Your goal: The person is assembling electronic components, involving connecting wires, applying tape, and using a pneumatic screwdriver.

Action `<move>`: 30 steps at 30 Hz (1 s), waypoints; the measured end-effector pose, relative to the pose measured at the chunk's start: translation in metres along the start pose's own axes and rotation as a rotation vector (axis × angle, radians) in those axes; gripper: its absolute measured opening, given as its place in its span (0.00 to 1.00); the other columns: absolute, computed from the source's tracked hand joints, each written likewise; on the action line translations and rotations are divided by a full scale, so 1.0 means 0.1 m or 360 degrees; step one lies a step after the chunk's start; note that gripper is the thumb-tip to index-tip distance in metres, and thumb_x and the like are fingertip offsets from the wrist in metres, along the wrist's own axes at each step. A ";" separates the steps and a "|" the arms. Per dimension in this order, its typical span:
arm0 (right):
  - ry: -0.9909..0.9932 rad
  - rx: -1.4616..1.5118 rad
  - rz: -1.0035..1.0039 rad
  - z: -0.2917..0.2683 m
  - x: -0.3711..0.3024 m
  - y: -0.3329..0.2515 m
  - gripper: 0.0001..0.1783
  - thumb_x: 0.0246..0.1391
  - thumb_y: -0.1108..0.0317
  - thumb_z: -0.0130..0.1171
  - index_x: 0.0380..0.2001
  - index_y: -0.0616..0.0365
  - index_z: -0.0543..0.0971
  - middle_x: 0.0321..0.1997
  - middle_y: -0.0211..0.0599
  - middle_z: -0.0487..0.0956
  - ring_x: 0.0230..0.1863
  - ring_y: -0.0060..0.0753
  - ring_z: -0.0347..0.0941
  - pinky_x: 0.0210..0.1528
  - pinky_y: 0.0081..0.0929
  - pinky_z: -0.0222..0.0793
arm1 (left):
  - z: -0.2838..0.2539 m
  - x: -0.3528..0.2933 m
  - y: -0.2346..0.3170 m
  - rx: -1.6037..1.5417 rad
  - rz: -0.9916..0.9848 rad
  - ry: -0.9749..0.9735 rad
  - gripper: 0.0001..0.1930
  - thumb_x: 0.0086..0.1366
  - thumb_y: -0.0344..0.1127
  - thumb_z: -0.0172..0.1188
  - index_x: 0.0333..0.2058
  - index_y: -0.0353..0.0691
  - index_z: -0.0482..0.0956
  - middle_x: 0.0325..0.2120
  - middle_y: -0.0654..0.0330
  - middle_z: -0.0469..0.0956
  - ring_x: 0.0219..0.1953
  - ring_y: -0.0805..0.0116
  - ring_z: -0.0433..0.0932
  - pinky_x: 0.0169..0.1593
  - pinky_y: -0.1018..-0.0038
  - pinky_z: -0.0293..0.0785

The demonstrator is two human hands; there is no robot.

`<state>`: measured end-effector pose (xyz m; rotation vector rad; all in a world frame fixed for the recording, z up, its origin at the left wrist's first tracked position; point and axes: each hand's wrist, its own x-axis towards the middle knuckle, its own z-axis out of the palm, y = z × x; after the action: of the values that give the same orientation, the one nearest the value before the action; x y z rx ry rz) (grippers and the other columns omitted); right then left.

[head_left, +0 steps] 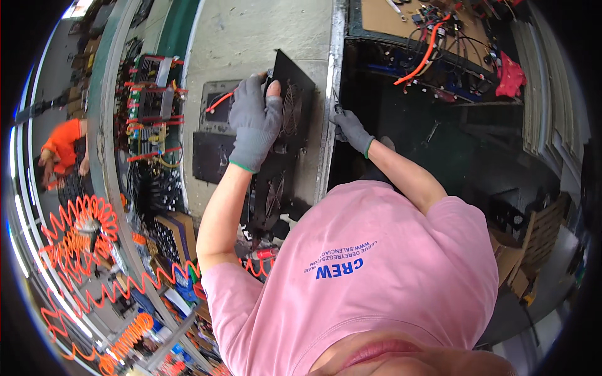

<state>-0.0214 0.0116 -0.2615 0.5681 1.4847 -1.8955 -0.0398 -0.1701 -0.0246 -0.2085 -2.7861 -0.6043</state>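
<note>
Your left hand (256, 122) (gloved in grey) lies over the black metal case (296, 128), fingers nearly straight; whether it grips, I cannot tell. The case sits near the tabletop (263, 28)'s right edge. Your right hand (352, 131) curls narrow beside that edge, any hold unclear. A red wire (219, 102) shows left of your left fingers.

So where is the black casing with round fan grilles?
The black casing sits upper middle in the head view, on the pale bench, beside the gloved left hand.
</note>
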 end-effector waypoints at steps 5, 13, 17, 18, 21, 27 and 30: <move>0.0688 -0.0861 -0.0601 -0.46 0.26 -0.42 0.40 0.39 0.48 0.64 0.53 0.60 0.66 0.46 0.53 0.74 0.48 0.53 0.71 0.50 0.40 0.67 | -0.02 0.00 0.02 -0.0068 0.0139 0.0172 0.16 0.62 0.37 0.54 0.46 0.33 0.70 0.38 0.46 0.72 0.42 0.46 0.71 0.45 0.61 0.67; 0.1248 -0.1718 -0.0541 -1.02 0.94 -2.04 0.42 0.39 0.50 0.64 0.55 0.59 0.60 0.55 0.53 0.66 0.55 0.56 0.65 0.55 0.45 0.63 | -0.05 0.02 0.09 -0.0240 0.0078 0.0105 0.17 0.63 0.32 0.52 0.49 0.29 0.67 0.40 0.44 0.71 0.41 0.48 0.71 0.48 0.64 0.67; 0.1468 -0.1986 -0.0669 -1.26 1.30 -2.28 0.36 0.41 0.48 0.61 0.50 0.56 0.65 0.52 0.47 0.67 0.53 0.49 0.64 0.50 0.48 0.64 | -0.12 0.05 0.17 -0.0346 -0.0082 0.0029 0.17 0.63 0.31 0.53 0.49 0.30 0.68 0.40 0.45 0.72 0.43 0.50 0.72 0.49 0.65 0.68; 0.1563 -0.2074 -0.0660 -1.33 1.32 -2.33 0.33 0.43 0.49 0.61 0.49 0.56 0.67 0.51 0.45 0.67 0.54 0.48 0.63 0.50 0.48 0.64 | -0.09 0.08 0.20 -0.0366 -0.0097 0.0003 0.18 0.62 0.31 0.54 0.50 0.30 0.67 0.40 0.46 0.72 0.43 0.51 0.73 0.50 0.66 0.68; 0.1603 -0.2050 -0.0831 -1.47 1.48 -2.59 0.27 0.45 0.51 0.60 0.46 0.54 0.71 0.51 0.44 0.67 0.52 0.45 0.65 0.46 0.45 0.67 | -0.11 0.07 0.24 -0.0330 -0.0221 0.0059 0.22 0.60 0.34 0.58 0.50 0.29 0.67 0.41 0.47 0.73 0.43 0.55 0.74 0.50 0.67 0.68; 0.1463 -0.2008 -0.0472 -2.07 2.07 -2.85 0.17 0.46 0.61 0.58 0.41 0.53 0.75 0.43 0.43 0.75 0.44 0.43 0.75 0.41 0.37 0.72 | -0.10 0.06 0.21 -0.0300 -0.0216 0.0023 0.18 0.61 0.38 0.58 0.41 0.30 0.68 0.33 0.49 0.73 0.33 0.55 0.73 0.39 0.66 0.69; 0.1492 -0.1996 -0.0422 -2.16 2.07 -2.81 0.16 0.46 0.62 0.59 0.40 0.53 0.76 0.42 0.43 0.77 0.44 0.43 0.76 0.41 0.37 0.72 | -0.09 0.07 0.18 -0.0235 -0.0153 -0.0007 0.14 0.62 0.37 0.58 0.36 0.31 0.68 0.28 0.50 0.70 0.29 0.54 0.71 0.34 0.65 0.67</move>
<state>-0.3794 0.2127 -0.2696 0.6325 2.9932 -0.4190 -0.0404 -0.1570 -0.0072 -0.1067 -2.7699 -0.8347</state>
